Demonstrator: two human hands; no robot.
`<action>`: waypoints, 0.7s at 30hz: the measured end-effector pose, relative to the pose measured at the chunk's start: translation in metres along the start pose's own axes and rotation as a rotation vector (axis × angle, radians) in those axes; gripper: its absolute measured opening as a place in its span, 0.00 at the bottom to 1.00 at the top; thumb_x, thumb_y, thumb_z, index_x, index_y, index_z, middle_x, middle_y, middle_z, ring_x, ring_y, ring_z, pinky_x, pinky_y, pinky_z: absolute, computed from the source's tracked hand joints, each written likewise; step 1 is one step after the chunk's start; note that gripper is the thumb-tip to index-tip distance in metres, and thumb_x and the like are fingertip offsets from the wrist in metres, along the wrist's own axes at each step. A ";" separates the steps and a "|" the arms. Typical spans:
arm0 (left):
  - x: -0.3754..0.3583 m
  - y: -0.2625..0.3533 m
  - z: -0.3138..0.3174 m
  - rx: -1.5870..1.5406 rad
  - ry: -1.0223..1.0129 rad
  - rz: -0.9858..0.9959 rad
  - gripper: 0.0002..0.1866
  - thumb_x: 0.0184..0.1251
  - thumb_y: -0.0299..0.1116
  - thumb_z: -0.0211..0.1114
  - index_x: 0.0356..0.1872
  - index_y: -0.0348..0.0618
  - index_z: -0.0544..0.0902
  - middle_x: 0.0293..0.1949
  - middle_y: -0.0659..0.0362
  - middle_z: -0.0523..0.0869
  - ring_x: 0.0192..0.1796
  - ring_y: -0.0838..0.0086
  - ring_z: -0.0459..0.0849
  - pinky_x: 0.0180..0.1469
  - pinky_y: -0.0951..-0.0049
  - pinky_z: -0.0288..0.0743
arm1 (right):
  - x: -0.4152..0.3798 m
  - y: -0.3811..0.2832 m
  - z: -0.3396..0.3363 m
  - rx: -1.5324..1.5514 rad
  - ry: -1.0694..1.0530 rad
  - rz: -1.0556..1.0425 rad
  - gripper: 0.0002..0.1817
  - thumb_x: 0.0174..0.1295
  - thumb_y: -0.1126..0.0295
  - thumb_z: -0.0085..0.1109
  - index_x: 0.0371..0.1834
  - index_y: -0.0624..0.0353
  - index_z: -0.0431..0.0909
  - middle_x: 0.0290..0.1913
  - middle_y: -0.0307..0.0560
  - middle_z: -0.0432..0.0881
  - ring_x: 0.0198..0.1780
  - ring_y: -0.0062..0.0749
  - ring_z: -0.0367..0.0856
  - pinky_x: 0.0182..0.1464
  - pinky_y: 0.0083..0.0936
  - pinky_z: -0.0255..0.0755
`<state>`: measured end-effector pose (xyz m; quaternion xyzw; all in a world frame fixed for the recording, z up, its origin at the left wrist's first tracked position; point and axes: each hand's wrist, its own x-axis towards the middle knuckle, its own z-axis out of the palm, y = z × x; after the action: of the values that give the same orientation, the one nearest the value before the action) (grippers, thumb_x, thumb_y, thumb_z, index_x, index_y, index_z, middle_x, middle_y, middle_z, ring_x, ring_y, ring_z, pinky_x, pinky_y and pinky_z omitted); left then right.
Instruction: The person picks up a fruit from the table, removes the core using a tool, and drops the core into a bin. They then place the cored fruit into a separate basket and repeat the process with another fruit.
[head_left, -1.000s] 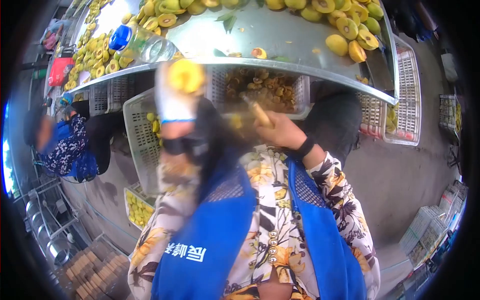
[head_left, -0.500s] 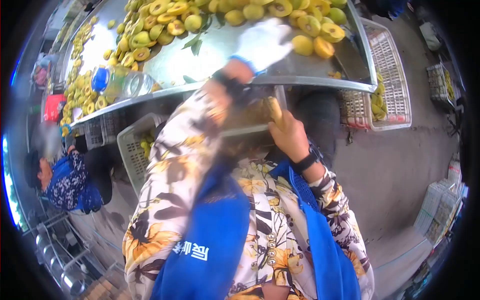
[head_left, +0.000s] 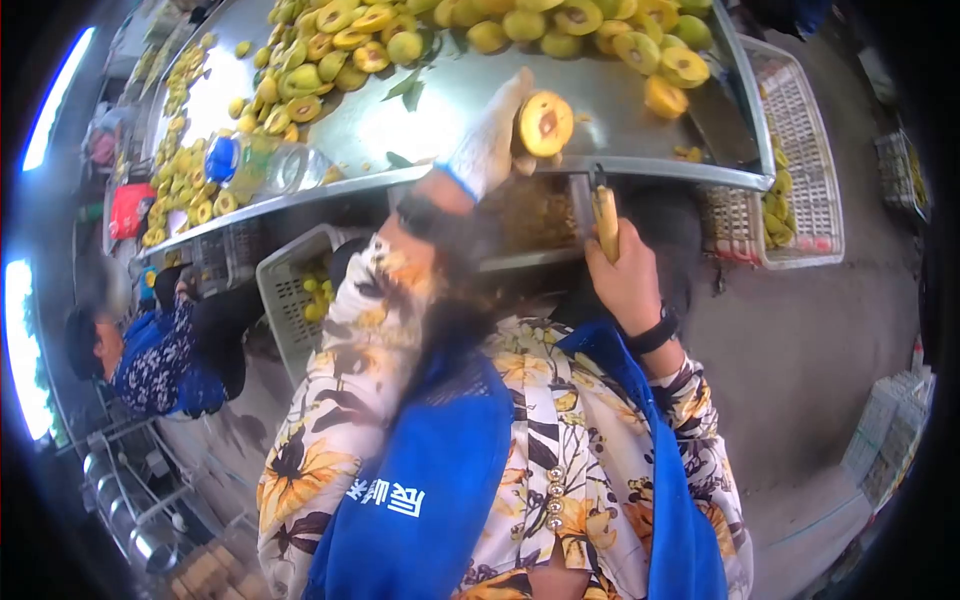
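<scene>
My left hand (head_left: 488, 143), in a white glove with a blue cuff, holds up a halved stone fruit (head_left: 546, 123) at the front edge of the metal tray table (head_left: 640, 165). The fruit's yellow cut face and brown centre are turned toward me. Bare, my right hand (head_left: 630, 278) is closed around the light wooden handle of a small tool (head_left: 606, 225). Its thin dark tip points up toward the tray edge, apart from the fruit. A pile of halved yellow-green fruit (head_left: 330, 50) lies across the far side of the tray.
Green leaves (head_left: 405, 90) and a clear plastic jar with a blue lid (head_left: 265, 165) lie on the tray. White crates with fruit stand at the right (head_left: 815, 190) and lower left (head_left: 290, 310). Another person (head_left: 165, 350) sits at the far left.
My left hand has picked up a fruit half from the tray's right side and drawn back left with it. My right hand has shifted slightly right with the tool.
</scene>
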<state>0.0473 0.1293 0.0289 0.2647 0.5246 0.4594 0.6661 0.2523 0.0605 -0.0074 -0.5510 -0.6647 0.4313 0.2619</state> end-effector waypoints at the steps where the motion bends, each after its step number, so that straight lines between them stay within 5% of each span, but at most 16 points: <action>1: -0.001 -0.020 -0.022 0.025 0.015 0.062 0.23 0.65 0.53 0.53 0.45 0.41 0.74 0.34 0.55 0.82 0.31 0.72 0.81 0.27 0.79 0.72 | 0.005 -0.011 0.005 -0.048 -0.048 -0.006 0.13 0.54 0.67 0.55 0.37 0.65 0.70 0.28 0.66 0.77 0.34 0.63 0.76 0.34 0.45 0.70; 2: -0.012 -0.024 -0.031 0.051 0.031 0.123 0.23 0.65 0.54 0.52 0.42 0.41 0.74 0.37 0.55 0.81 0.34 0.71 0.81 0.31 0.75 0.74 | 0.007 -0.016 0.013 -0.037 -0.085 -0.045 0.13 0.54 0.67 0.55 0.38 0.65 0.70 0.27 0.66 0.76 0.33 0.63 0.75 0.34 0.43 0.70; 5: -0.056 -0.029 -0.020 -0.537 0.196 -0.032 0.21 0.66 0.52 0.53 0.44 0.43 0.75 0.36 0.56 0.81 0.39 0.70 0.79 0.41 0.68 0.74 | 0.010 -0.025 0.037 -0.033 -0.173 -0.130 0.12 0.55 0.67 0.55 0.37 0.64 0.70 0.26 0.66 0.74 0.32 0.64 0.73 0.32 0.42 0.69; 8: -0.069 -0.045 -0.030 -0.498 0.244 0.085 0.21 0.66 0.51 0.53 0.44 0.42 0.75 0.35 0.58 0.80 0.38 0.72 0.78 0.40 0.71 0.73 | 0.004 -0.030 0.057 -0.047 -0.227 -0.161 0.12 0.55 0.67 0.55 0.36 0.64 0.68 0.25 0.67 0.74 0.31 0.65 0.73 0.32 0.46 0.68; 11: -0.063 -0.062 -0.037 -0.402 0.245 0.284 0.20 0.67 0.49 0.53 0.42 0.41 0.75 0.34 0.59 0.79 0.36 0.74 0.78 0.39 0.73 0.72 | -0.003 -0.036 0.064 -0.066 -0.247 -0.163 0.12 0.56 0.67 0.54 0.35 0.64 0.65 0.25 0.68 0.74 0.31 0.65 0.73 0.32 0.48 0.66; 17: -0.078 -0.059 -0.026 -0.261 0.304 0.330 0.17 0.67 0.45 0.54 0.38 0.38 0.77 0.32 0.61 0.79 0.35 0.76 0.78 0.41 0.77 0.72 | -0.013 -0.043 0.064 -0.223 -0.305 -0.095 0.11 0.56 0.69 0.51 0.34 0.65 0.64 0.24 0.69 0.74 0.31 0.65 0.73 0.33 0.50 0.66; 20: -0.075 -0.066 -0.049 0.731 0.236 0.834 0.15 0.66 0.42 0.55 0.37 0.38 0.78 0.32 0.61 0.79 0.35 0.77 0.78 0.41 0.79 0.71 | -0.015 -0.046 0.059 -0.243 -0.392 -0.098 0.10 0.56 0.70 0.50 0.34 0.66 0.64 0.24 0.69 0.74 0.32 0.65 0.73 0.33 0.50 0.66; 21: -0.072 -0.065 -0.053 0.444 0.151 0.592 0.15 0.66 0.41 0.55 0.38 0.38 0.78 0.33 0.61 0.79 0.36 0.77 0.78 0.41 0.79 0.71 | -0.015 -0.046 0.057 -0.244 -0.426 -0.101 0.10 0.55 0.70 0.50 0.34 0.66 0.65 0.25 0.69 0.74 0.32 0.65 0.73 0.34 0.49 0.66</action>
<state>0.0175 0.0300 -0.0093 0.5080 0.5599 0.5255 0.3904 0.1860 0.0288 0.0061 -0.4413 -0.7787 0.4407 0.0688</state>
